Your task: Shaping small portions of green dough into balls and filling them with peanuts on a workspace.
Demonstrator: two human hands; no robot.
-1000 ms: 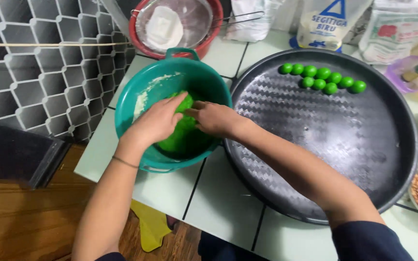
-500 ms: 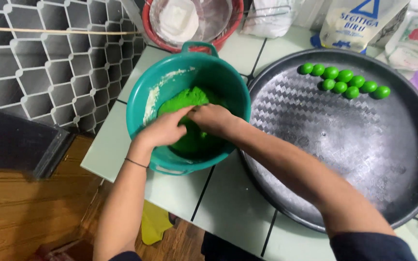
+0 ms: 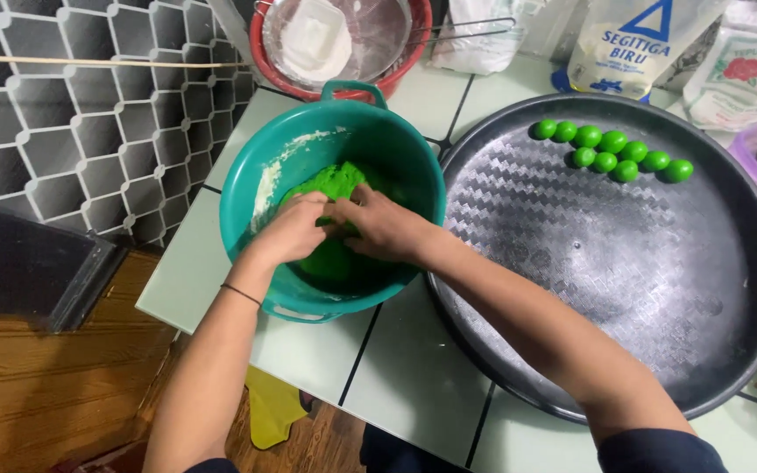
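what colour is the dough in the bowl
Bright green dough, in the teal plastic bowl; head view.

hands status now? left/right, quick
Left hand: closed on the green dough inside the teal bowl.
Right hand: closed on the same green dough, touching the left hand.

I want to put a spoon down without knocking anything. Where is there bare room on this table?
Most of the round dark tray is bare, below the green balls along its far side. Bare white tile also lies at the near edge, between the teal bowl and the tray. The far edge is crowded: red strainer bowl, flour bags. Both hands fill the bowl.
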